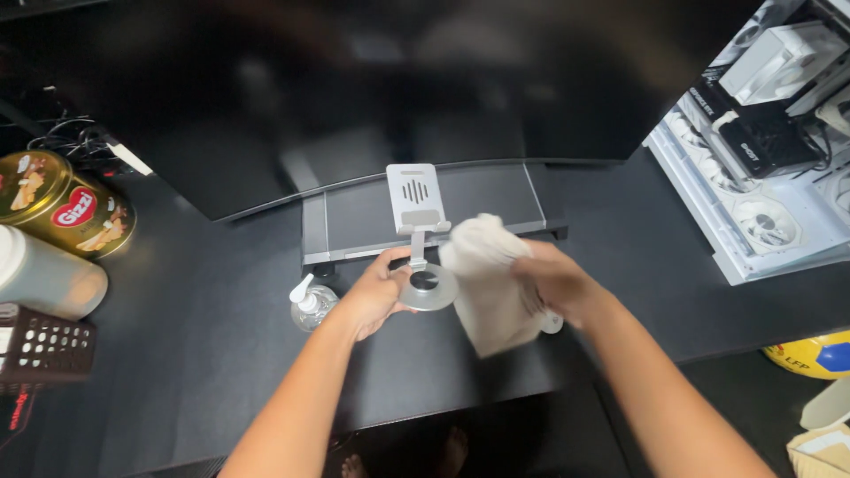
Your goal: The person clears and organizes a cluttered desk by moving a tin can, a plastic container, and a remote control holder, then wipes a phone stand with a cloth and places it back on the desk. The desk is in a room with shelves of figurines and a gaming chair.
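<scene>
A silver phone stand [420,221] with a round base stands on the black desk [221,372] in front of a large curved monitor [354,97]. My left hand [376,296] grips the edge of the stand's round base. My right hand [553,283] holds a crumpled whitish cloth [482,283], which hangs just right of the stand's post and touches the base.
A clear pump bottle [310,303] stands left of my left hand. Gold round tins [62,208], a white cylinder [44,279] and a dark perforated basket [44,347] sit at the far left. A white open computer case [770,150] stands at the right. A yellow-blue ball [810,356] lies below the desk.
</scene>
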